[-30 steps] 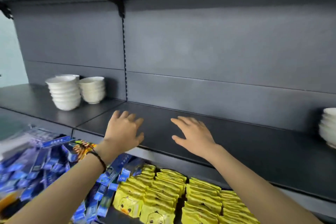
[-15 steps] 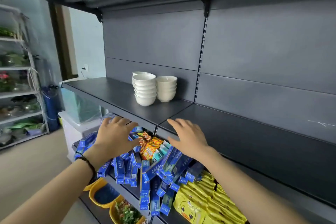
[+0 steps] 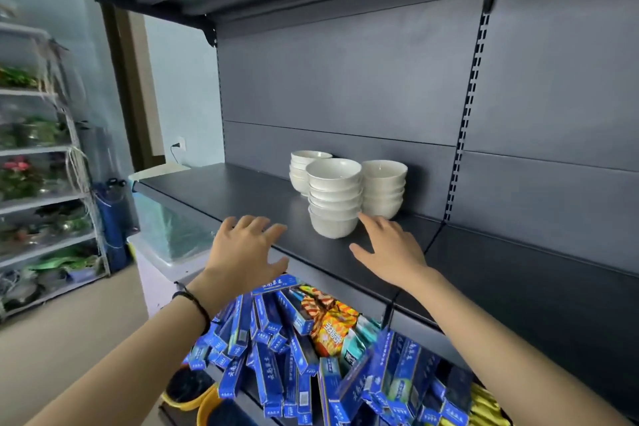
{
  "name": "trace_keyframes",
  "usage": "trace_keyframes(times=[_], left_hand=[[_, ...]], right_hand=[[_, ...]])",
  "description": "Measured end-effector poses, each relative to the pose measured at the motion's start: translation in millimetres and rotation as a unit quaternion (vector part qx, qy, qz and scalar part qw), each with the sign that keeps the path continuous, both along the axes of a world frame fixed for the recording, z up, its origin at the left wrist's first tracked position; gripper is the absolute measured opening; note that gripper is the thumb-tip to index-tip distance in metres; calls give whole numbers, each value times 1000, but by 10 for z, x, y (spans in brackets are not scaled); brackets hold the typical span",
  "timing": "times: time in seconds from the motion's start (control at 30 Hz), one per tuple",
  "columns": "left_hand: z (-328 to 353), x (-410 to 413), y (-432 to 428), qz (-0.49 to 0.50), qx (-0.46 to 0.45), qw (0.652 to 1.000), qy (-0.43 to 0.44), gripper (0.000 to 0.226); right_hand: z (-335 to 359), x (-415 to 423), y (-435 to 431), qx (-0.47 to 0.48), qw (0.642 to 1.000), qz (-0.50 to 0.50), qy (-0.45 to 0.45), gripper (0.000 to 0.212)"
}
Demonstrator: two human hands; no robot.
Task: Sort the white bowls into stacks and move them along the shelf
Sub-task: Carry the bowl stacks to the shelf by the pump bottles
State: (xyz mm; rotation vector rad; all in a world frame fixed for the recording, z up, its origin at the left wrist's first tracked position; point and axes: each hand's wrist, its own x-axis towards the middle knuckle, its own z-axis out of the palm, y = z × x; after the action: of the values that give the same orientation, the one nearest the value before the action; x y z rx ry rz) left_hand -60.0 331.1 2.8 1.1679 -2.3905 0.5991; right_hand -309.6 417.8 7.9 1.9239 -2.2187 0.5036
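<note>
White Chinese characters run along the sides of the blue boxes (image 3: 268, 373) heaped in a pile, too blurred to read with certainty. An orange packet (image 3: 330, 334) lying among them carries bold yellow Chinese characters across its front, likewise not legible.

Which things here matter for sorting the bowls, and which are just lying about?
Job: front bowl stack, right bowl stack, rear bowl stack, dark shelf, left hand, right hand, both open.
Lying about: blue boxes, snack packets, plant rack, plastic bin.
</note>
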Motion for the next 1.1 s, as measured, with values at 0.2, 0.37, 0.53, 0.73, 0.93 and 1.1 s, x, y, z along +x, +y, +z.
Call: trace_keyframes(times=[0.2,0.37,0.53,0.73,0.93,1.1], left_hand=[[61,-318,-467,-62,88,986,123,85],[96,-704,-818,-238,428,746,451,95],[46,-1006,-1191,-313,560,601,476,97],[8,-1192,-1426,-413,579,550,438,84],[-90,-1273,-1542,-442,584,517,443,66],[-74,-1284,-1524,-471,570,498,453,79]], right_hand=[[88,43,-359,-129,928,29,-349,56],[36,71,-688,-171,801,9,-573,67],[-50,173,-978,-201,788,5,-581,107],[-37,346,-1186,-259,782,33,-566,75],[-62,413,-1271,-305,770,1,-561,55],[-35,520,-1286,-329,758,-24,-562,63]])
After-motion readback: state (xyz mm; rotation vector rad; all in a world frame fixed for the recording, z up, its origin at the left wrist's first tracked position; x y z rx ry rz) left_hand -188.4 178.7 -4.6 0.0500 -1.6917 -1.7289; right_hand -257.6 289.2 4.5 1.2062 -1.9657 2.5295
